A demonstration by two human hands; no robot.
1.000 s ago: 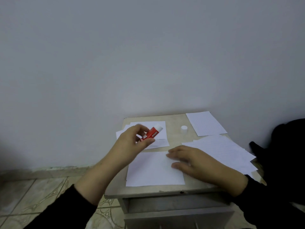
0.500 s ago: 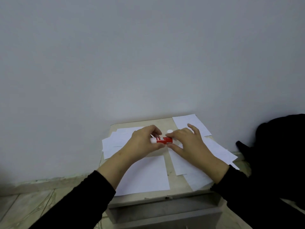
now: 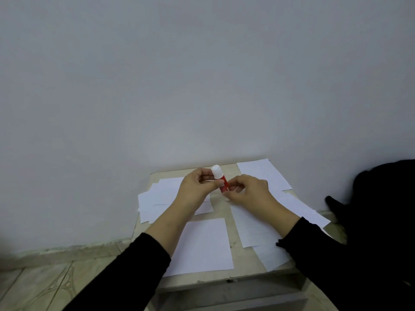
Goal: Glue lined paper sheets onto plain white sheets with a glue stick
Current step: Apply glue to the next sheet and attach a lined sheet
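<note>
Now I have both hands' fingers (image 3: 216, 184) pinching the capped glue stick (image 3: 221, 179) upright, twelve o'clock of the plain sheet (image 3: 202, 245), keeping the desk (image 3: 233, 227) free.

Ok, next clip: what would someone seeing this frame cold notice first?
The red glue stick with its white cap, held up between the left hand and right hand above the middle of the small table. Then the scattered white paper: one plain sheet lying square in front, a loose pile to the left, more sheets to the right and back. Most of the picture is bare grey wall.
</note>
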